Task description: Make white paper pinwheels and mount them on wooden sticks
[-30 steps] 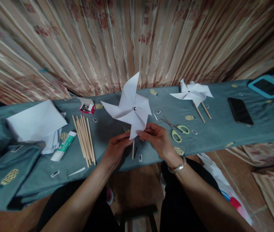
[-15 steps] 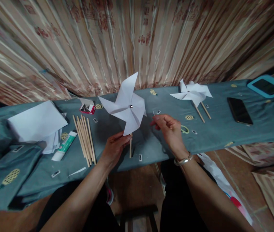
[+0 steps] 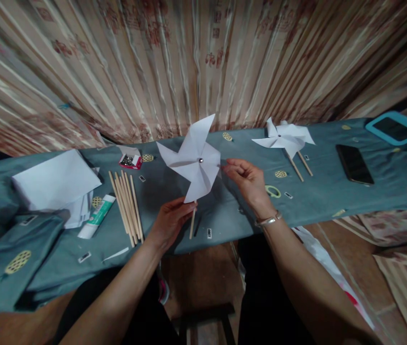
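My left hand (image 3: 174, 220) is closed around the thin wooden stick of a white paper pinwheel (image 3: 186, 160), just under its blades. The pinwheel faces me, with a shiny metal pin at its centre. Beside its right blade is my right hand (image 3: 244, 179), fingers bent and slightly apart, holding nothing that I can see. Whether those fingertips touch the paper I cannot tell. Two more white pinwheels (image 3: 289, 139) on sticks lie overlapping farther back on the right.
Left of my hands lie several wooden sticks (image 3: 127, 206), a glue tube (image 3: 97, 218), white paper sheets (image 3: 55, 177) and a small red box (image 3: 130, 161) of metal pins. A phone (image 3: 354, 164) and a blue-framed tablet (image 3: 396, 128) lie right on the cloth-covered table (image 3: 318, 201).
The pinwheel has shifted slightly right and its blades have turned a little clockwise. My right hand has moved up and left, closer to the right blade.
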A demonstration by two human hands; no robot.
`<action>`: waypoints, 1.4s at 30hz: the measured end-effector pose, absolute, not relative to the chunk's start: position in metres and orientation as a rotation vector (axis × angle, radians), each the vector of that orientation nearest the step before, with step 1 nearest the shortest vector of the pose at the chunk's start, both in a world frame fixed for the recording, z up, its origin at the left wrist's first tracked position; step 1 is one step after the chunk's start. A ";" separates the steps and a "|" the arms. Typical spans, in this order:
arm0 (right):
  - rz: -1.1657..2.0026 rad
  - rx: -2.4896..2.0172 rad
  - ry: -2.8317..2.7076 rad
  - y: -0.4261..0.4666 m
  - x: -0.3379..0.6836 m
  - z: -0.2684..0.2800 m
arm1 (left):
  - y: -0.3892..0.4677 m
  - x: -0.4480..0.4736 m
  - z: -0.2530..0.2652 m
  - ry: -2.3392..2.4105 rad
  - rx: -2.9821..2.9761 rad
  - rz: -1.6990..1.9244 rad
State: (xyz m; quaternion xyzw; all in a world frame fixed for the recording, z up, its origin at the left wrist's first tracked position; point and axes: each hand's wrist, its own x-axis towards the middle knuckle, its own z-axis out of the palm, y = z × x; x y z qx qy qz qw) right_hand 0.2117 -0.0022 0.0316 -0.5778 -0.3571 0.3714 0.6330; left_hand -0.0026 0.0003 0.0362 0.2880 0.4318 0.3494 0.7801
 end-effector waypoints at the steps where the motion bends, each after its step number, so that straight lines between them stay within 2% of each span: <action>1: 0.862 -1.321 -0.806 -0.002 0.211 0.032 | 0.001 -0.003 0.036 0.936 0.616 0.759; 20: 0.871 -1.378 -0.816 0.000 0.206 0.039 | 0.002 -0.005 0.038 0.943 0.615 0.798; 42: 1.283 -1.220 -0.642 -0.024 0.173 0.052 | 0.003 0.001 0.032 0.945 0.602 0.892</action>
